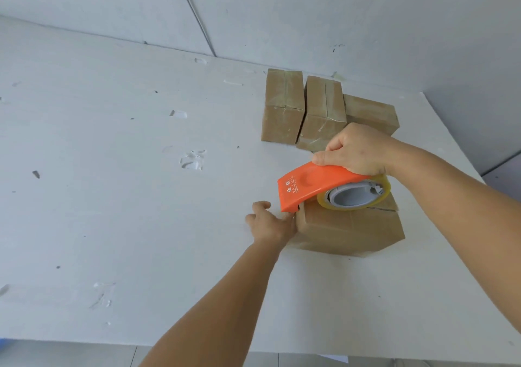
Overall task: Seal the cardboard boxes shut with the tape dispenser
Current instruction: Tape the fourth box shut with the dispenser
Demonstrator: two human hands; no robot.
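Three boxes (324,110) by the desk's far edge look taped already. My right hand (356,152) grips the tape dispenser (310,186) on the fourth box (349,231), my left hand (272,221) pressing flat against its side.

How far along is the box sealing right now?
Done, by the look of it: three boxes at the far side of the table show tape over their seams. In hand: the right hand grips the orange tape dispenser on top of the near box, while the left hand steadies its left end. Left: finishing this strip; no other unsealed boxes are in view.
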